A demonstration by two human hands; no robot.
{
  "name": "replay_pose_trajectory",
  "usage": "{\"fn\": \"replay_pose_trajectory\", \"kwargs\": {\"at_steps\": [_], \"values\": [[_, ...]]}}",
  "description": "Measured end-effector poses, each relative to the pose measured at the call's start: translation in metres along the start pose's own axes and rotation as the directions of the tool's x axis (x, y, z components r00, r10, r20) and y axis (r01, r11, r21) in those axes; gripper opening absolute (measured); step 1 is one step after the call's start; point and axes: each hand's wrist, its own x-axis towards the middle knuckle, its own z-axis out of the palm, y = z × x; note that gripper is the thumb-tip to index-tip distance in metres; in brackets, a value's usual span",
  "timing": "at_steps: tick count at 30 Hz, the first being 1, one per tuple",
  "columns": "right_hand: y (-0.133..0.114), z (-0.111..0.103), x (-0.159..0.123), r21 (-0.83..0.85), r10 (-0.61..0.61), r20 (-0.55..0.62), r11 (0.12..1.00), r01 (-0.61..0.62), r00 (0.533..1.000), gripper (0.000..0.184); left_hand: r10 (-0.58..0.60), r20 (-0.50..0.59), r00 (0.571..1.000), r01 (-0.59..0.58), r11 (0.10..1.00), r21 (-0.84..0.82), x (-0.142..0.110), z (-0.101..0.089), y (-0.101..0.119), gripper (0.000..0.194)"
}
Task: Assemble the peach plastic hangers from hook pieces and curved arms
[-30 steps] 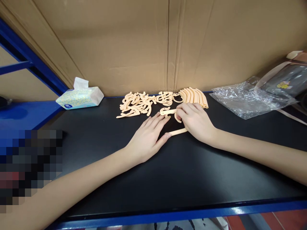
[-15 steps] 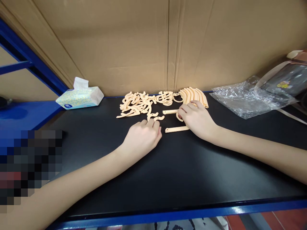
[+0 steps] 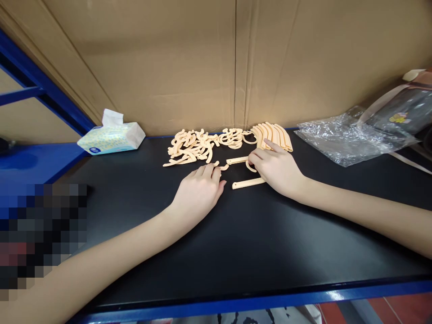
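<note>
On the left, a tissue pack sits on the black surface, near the far edge, with one white tissue poking up. Right of it is a messy pile of wiggly wood bits. On the near side of that pile, the left hand is low, with its fingers bent over a small wavy piece. A heap of curly wood bits lies at the far side, right beside the messy pile.

Next come two flat sticks, the far stick and the near stick, lying apart. Their right ends go under the right hand. A thin curved piece shows between them, by its fingers. This hand is bent too, with one finger pointing out. The fingertips of both hands are hidden, so you cannot tell if they are gripping.

Just past the right hand, bent sticks lie side by side in a row. Far to the right are a crinkly clear plastic sheet and a see-through bag with a yellow picture.
</note>
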Motion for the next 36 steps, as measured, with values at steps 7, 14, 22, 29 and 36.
{"fn": "replay_pose_trajectory", "kwargs": {"at_steps": [7,14,22,29,36], "values": [[0.000,0.004,0.000,-0.003,0.006,-0.011,1.000,-0.006,1.000,0.025,0.018,0.049,0.999,-0.016,0.999,-0.030,-0.003,-0.012,0.007,0.012],[-0.001,0.000,0.000,0.157,0.019,-0.153,0.988,0.005,0.988,0.024,0.094,0.095,0.991,-0.096,0.995,0.012,-0.007,-0.016,0.010,0.017],[-0.003,-0.007,-0.001,0.311,-0.233,-0.288,0.895,0.321,0.929,0.027,0.115,0.081,0.990,-0.110,0.992,-0.066,-0.008,-0.012,0.009,0.018],[-0.003,-0.006,0.000,0.397,-0.345,-0.208,0.826,0.401,0.915,0.030,0.080,0.024,0.997,-0.078,0.995,-0.059,-0.007,-0.005,0.007,0.014],[-0.005,-0.009,0.001,0.354,-0.323,-0.229,0.851,0.388,0.918,0.032,0.101,-0.078,0.992,-0.102,0.995,-0.007,-0.005,-0.005,0.008,0.015]]}}
